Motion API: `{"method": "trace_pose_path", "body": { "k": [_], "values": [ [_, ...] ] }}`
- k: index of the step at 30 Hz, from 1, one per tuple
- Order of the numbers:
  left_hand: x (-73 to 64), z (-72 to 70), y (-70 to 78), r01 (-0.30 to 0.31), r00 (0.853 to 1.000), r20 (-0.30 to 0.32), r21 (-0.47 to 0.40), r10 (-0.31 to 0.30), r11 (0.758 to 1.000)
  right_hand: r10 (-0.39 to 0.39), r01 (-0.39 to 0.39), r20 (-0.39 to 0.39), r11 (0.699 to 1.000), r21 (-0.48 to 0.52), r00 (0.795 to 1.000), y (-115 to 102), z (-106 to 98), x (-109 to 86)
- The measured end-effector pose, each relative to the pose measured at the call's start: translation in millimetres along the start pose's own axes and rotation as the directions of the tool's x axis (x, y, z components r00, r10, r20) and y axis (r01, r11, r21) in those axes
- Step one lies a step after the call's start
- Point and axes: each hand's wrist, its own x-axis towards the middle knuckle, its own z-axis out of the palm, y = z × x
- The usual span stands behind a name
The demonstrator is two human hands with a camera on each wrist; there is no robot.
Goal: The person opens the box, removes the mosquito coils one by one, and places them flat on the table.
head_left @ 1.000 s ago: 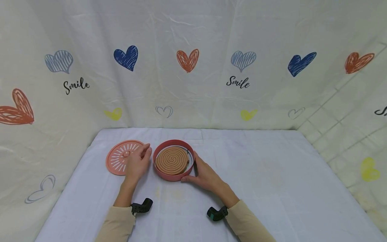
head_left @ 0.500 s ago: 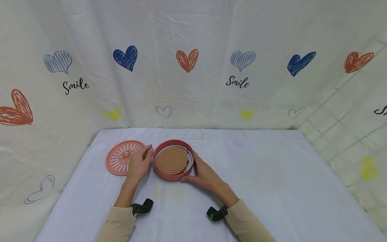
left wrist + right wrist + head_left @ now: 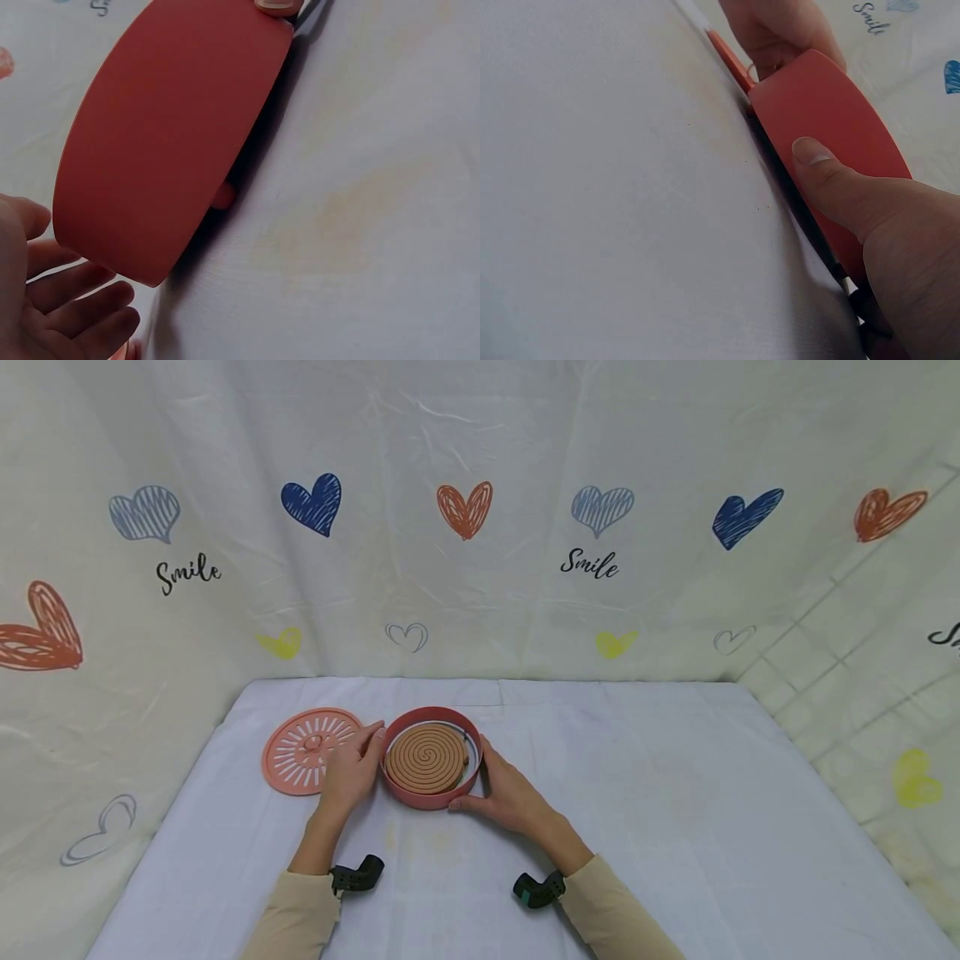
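Note:
A round red mosquito coil holder [image 3: 411,799] stands on the table, with a brown spiral mosquito coil [image 3: 426,758] inside it. My right hand [image 3: 517,793] grips the holder's right side; its thumb [image 3: 826,174] presses the front wall in the right wrist view. At the opposite side is my left hand [image 3: 351,770], with loosely extended fingers [image 3: 90,289] against or very close to the red wall [image 3: 172,135]. Whether they press on it, I cannot tell. Partly behind the left hand lies the slotted coral lid [image 3: 288,756], flat on the table.
White cloth [image 3: 637,810] covers the table. A pale curtain [image 3: 517,593] printed with hearts rises along the back edge and both sides. Under the holder a small red foot [image 3: 223,196] shows in the left wrist view.
My left hand has moved slightly right, from over the lid's edge to the holder's left rim. The right hand, the holder, the coil and the lid have stayed put.

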Motion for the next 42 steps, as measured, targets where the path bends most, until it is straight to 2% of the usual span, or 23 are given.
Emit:
{"method": "trace_pose_path", "body": {
  "k": [8,16,26,31,42],
  "values": [
    [-0.3,3.8,-3.0,-0.032,0.999,0.0,-0.039,0.032,0.999,-0.011,0.011,-0.001,1.0,0.008,1.0,0.6,0.3,0.2],
    [-1.1,5.6,-4.1,-0.001,1.0,0.017,-0.035,0.002,0.999,-0.019,0.019,0.0,1.0,0.011,1.0,1.1,0.7,1.1],
    [-3.2,9.3,-7.4,0.006,1.0,-0.002,-0.068,-0.006,0.998,-0.002,0.002,0.012,1.0,0.011,1.0,0.9,0.5,0.4],
    [-2.7,11.5,-10.5,0.009,1.0,-0.017,-0.088,-0.011,0.996,-0.022,0.022,0.003,1.0,0.008,1.0,1.5,0.9,0.8],
    [-2.7,12.4,-11.4,0.042,0.999,0.012,-0.131,-0.041,0.991,-0.048,0.048,-0.019,0.999,-0.004,0.999,4.9,1.8,0.8]
  ]
}}
